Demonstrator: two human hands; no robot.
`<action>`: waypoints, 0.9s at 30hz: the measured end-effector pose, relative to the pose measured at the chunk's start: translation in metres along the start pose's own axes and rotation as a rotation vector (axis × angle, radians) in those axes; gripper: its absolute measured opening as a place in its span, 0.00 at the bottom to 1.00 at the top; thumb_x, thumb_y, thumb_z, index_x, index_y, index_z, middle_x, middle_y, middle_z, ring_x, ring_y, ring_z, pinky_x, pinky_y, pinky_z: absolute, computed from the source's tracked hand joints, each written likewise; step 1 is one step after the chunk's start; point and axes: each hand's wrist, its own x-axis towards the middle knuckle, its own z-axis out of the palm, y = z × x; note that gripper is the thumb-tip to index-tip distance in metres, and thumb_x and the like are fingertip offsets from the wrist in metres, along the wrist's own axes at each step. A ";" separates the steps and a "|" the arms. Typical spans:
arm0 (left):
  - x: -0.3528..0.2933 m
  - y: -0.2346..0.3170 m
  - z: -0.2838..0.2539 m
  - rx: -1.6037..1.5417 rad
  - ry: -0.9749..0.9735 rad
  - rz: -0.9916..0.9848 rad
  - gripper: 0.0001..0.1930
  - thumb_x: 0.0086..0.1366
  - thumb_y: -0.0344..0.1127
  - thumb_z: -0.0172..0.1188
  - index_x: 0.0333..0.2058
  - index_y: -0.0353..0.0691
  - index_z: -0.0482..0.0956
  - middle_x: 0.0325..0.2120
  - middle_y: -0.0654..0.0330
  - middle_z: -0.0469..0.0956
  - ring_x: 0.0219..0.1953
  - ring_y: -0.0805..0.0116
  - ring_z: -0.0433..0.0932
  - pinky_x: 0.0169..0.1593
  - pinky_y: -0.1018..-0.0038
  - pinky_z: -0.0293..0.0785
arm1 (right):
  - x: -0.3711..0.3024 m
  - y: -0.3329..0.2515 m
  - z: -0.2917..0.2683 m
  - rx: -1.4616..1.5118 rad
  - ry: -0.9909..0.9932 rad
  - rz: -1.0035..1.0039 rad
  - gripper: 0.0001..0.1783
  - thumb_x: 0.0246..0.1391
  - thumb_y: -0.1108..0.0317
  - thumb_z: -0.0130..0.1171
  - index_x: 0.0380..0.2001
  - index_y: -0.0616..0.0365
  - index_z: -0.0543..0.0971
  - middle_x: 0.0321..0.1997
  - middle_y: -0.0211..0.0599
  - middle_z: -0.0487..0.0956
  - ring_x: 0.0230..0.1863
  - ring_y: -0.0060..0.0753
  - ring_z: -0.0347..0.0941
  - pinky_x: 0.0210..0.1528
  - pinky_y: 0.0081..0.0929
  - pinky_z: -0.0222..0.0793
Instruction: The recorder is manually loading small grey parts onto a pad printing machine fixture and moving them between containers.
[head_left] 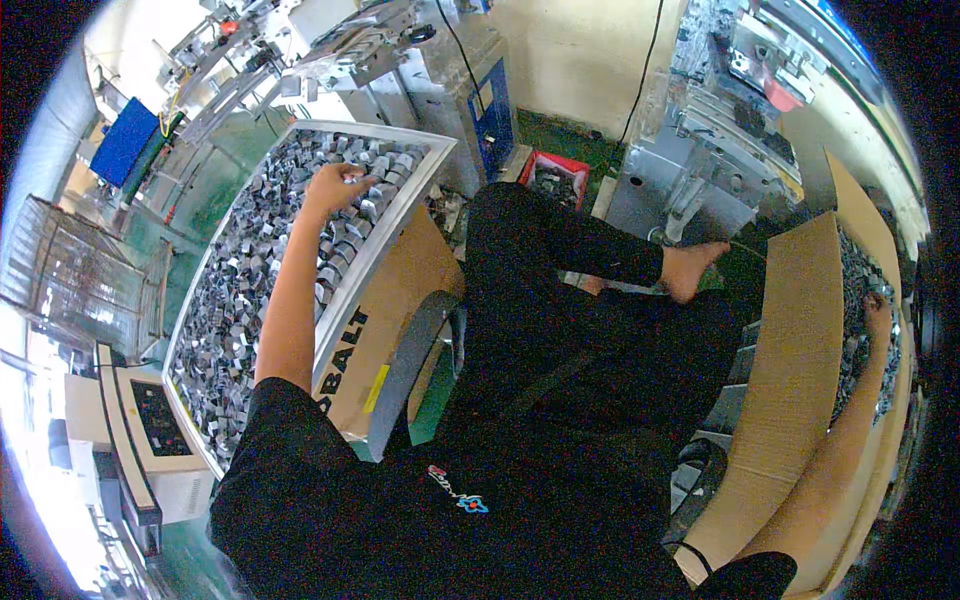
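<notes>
My left hand point(335, 190) is over the far end of a wide, light-rimmed tray point(385, 240) heaped with small grey metal pieces point(250, 260). Its thumb and fingers curl around one of the grey metal pieces near the far right corner. At the right, my right hand point(877, 315) reaches deep into a tall cardboard box point(800, 320), low over a heap of small dark and shiny metal parts point(858, 290). Those fingers are curled, and what they hold, if anything, is too small to make out.
A cardboard carton point(390, 300) supports the tray. Beyond my legs sits a red bin point(575, 165) of dark parts. Metal machines point(690, 180) stand ahead at left and right, with cables hanging between. A beige device point(165, 430) is at the left, and a grey chair part point(405, 370) beside me.
</notes>
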 end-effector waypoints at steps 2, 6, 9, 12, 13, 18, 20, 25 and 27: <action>0.002 -0.002 -0.001 -0.054 0.035 -0.030 0.26 0.55 0.58 0.66 0.42 0.44 0.86 0.37 0.52 0.84 0.41 0.55 0.84 0.48 0.65 0.77 | 0.001 0.002 -0.009 0.023 0.010 -0.018 0.25 0.60 0.52 0.56 0.52 0.60 0.77 0.49 0.52 0.81 0.51 0.52 0.77 0.52 0.38 0.72; 0.005 0.022 -0.018 -0.124 0.279 0.031 0.22 0.60 0.55 0.61 0.39 0.43 0.87 0.34 0.52 0.84 0.38 0.54 0.84 0.43 0.63 0.77 | -0.016 -0.024 0.005 -0.006 0.090 -0.021 0.25 0.60 0.53 0.58 0.52 0.60 0.76 0.49 0.52 0.81 0.52 0.50 0.77 0.52 0.38 0.72; 0.009 0.068 -0.010 -0.252 0.429 0.142 0.16 0.67 0.45 0.55 0.42 0.41 0.84 0.31 0.50 0.84 0.36 0.55 0.84 0.42 0.65 0.77 | -0.022 -0.021 -0.033 0.001 0.234 -0.012 0.25 0.60 0.53 0.59 0.52 0.60 0.76 0.48 0.51 0.81 0.52 0.48 0.78 0.52 0.38 0.72; 0.011 0.143 -0.011 -0.422 0.407 0.230 0.15 0.73 0.39 0.49 0.49 0.40 0.79 0.22 0.55 0.79 0.25 0.66 0.78 0.33 0.70 0.73 | -0.035 -0.062 -0.025 0.159 0.333 0.046 0.24 0.60 0.54 0.59 0.52 0.60 0.76 0.47 0.49 0.81 0.51 0.46 0.78 0.51 0.37 0.72; 0.011 0.156 -0.011 -0.469 0.388 0.248 0.15 0.73 0.39 0.49 0.48 0.39 0.80 0.20 0.56 0.77 0.24 0.69 0.75 0.32 0.70 0.71 | -0.027 -0.088 -0.022 0.257 0.354 0.072 0.22 0.61 0.55 0.59 0.52 0.59 0.76 0.47 0.48 0.82 0.50 0.44 0.78 0.51 0.36 0.72; 0.015 0.286 0.014 -0.725 0.256 0.403 0.16 0.74 0.41 0.49 0.40 0.38 0.82 0.14 0.59 0.70 0.18 0.73 0.71 0.27 0.70 0.68 | -0.056 -0.132 -0.067 0.127 0.473 0.061 0.22 0.60 0.53 0.62 0.42 0.63 0.78 0.35 0.46 0.82 0.37 0.38 0.78 0.41 0.33 0.72; 0.010 0.336 0.023 -0.740 0.236 0.517 0.17 0.74 0.43 0.49 0.37 0.38 0.82 0.13 0.57 0.71 0.18 0.71 0.72 0.26 0.70 0.69 | -0.070 -0.155 -0.068 0.195 0.561 -0.052 0.21 0.56 0.53 0.66 0.40 0.62 0.80 0.35 0.45 0.82 0.38 0.39 0.79 0.44 0.34 0.73; -0.007 0.437 0.028 -0.780 0.097 0.774 0.14 0.70 0.42 0.55 0.37 0.37 0.82 0.20 0.53 0.79 0.23 0.62 0.78 0.31 0.69 0.74 | -0.078 -0.204 -0.075 0.225 0.372 0.143 0.20 0.53 0.54 0.67 0.42 0.56 0.78 0.42 0.41 0.84 0.44 0.46 0.81 0.46 0.40 0.74; 0.001 0.478 0.042 -0.815 0.148 0.928 0.13 0.67 0.42 0.59 0.37 0.37 0.83 0.24 0.52 0.80 0.25 0.61 0.79 0.34 0.68 0.75 | -0.085 -0.192 -0.078 0.189 0.417 0.121 0.19 0.53 0.55 0.67 0.42 0.56 0.78 0.41 0.39 0.84 0.43 0.47 0.81 0.44 0.38 0.74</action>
